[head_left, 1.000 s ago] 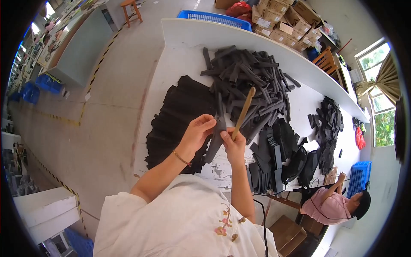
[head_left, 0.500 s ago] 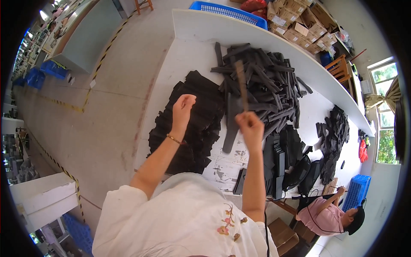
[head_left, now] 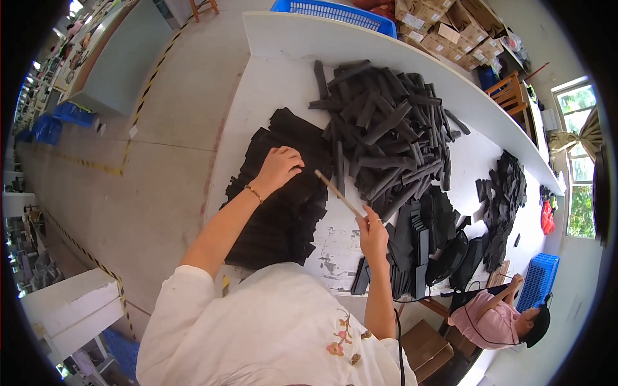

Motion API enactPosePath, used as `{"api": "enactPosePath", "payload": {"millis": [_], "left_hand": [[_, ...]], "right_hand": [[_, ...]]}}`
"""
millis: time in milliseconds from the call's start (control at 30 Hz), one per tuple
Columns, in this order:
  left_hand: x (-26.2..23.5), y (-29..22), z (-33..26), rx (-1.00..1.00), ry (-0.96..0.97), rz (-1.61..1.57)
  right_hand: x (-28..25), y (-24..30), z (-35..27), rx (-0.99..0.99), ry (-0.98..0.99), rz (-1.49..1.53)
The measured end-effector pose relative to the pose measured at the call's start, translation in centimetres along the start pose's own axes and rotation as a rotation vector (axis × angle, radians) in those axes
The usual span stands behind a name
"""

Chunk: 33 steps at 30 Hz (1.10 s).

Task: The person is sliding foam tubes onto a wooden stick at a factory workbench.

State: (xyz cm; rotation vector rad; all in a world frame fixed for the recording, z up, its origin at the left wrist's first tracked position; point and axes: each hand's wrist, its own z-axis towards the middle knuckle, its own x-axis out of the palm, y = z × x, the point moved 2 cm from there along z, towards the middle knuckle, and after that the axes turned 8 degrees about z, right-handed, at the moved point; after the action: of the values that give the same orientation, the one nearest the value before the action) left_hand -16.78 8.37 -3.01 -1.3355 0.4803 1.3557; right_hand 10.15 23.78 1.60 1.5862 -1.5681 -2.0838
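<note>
My right hand (head_left: 373,235) is closed round one end of a thin, light-brown stick (head_left: 337,193). The stick slants up and left, its free end just right of my left hand (head_left: 279,168). That left hand is over a wide stack of black fabric-like pieces (head_left: 270,222), fingers bent and drawn together; whatever they pinch, if anything, cannot be made out against the dark stack. Beyond the stick, to the right, lies a loose heap of dark grey, narrow tube-like pieces (head_left: 386,128).
The white table (head_left: 264,83) has a raised board (head_left: 360,38) along its far side. Nearer right lie black flat pieces (head_left: 420,241) and black pouches (head_left: 449,258); farther right is another black pile (head_left: 502,206). A person in pink (head_left: 486,315) sits at the lower right.
The stick has swung from pointing away over the heap to slanting left, as my right hand came nearer me. My left hand moved slightly right and down. A long dark piece near the stick has shifted away.
</note>
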Motion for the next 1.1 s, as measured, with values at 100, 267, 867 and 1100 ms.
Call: {"api": "enactPosePath", "payload": {"millis": [100,267,867,1100], "left_hand": [[0.0,0.7,0.5,-0.080,-0.022,-0.159],[-2.5,0.7,1.3,-0.165,0.043,-0.321],[-10.6,-12.1,-2.3,0.216,-0.114,-0.035],[-3.2,-9.4,-8.3,-0.768,-0.333,-2.048]], "right_hand": [[-0.2,-0.4,-1.3,-0.100,0.011,-0.013],[-1.5,0.7,-1.7,-0.128,-0.002,-0.002],[5.5,4.2,-3.5,0.011,0.260,0.655],[9.1,6.1,-6.0,0.055,0.358,0.788]]}}
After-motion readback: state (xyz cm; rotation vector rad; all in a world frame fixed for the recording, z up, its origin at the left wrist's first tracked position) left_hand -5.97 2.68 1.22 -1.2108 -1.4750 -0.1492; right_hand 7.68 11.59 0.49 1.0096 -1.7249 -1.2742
